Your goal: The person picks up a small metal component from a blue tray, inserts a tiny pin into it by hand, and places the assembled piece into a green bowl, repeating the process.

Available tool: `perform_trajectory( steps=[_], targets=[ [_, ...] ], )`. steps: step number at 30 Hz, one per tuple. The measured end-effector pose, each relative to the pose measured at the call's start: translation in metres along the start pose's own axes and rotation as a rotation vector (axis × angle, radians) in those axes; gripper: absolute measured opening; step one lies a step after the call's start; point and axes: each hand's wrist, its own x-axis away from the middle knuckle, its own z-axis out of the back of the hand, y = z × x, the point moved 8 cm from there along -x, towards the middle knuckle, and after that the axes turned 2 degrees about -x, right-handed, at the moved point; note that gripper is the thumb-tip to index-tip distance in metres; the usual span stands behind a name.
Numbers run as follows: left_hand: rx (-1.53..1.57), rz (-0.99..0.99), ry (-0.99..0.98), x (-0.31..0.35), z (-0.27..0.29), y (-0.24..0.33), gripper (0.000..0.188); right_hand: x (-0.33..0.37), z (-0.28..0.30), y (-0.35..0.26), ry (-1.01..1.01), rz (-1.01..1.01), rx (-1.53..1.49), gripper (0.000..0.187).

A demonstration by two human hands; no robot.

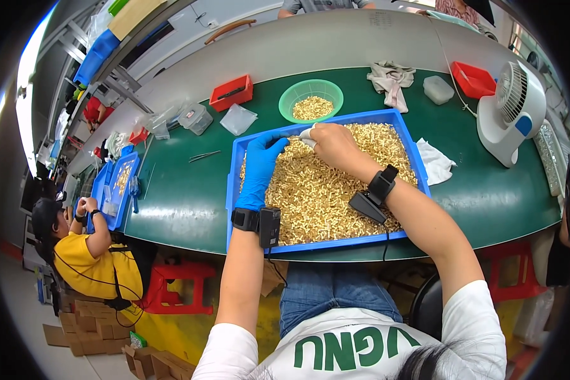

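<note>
My left hand (261, 166), in a blue glove, is over the far left part of a blue tray (326, 244). Its thumb and forefinger are pinched together, and whatever lies between them is too small to make out. My bare right hand (337, 148) comes in from the right, its fingers closed close beside the left fingertips. Something white covers or sits at those right fingertips; I cannot tell whether it is cloth or finger covers. Beneath both hands, many small brass-coloured metal pieces (335, 202) fill the tray.
Beyond the tray stands a green basket (287, 104) with more pieces. Around it are red bins (231, 92), a plastic tub (195, 118), tweezers (204, 156), cloths (391, 79) and a white fan (510, 111). A person in yellow (95, 266) works at the left.
</note>
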Motion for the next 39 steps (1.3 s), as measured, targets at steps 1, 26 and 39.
perform_trajectory(
  steps=[1, 26, 39],
  targets=[
    [0.013, 0.007, -0.029, 0.0, -0.002, 0.001, 0.019, 0.0, -0.002, 0.001, -0.025, -0.002, 0.036, 0.015],
    [0.48, 0.077, -0.187, -0.003, -0.011, -0.008, 0.023, 0.0, -0.023, 0.004, -0.18, -0.409, -1.052, 0.03],
    [0.937, 0.262, -0.067, -0.009, -0.005, -0.053, 0.018, 0.007, 0.094, 0.027, 0.191, 0.01, -0.084, 0.021]
  ],
)
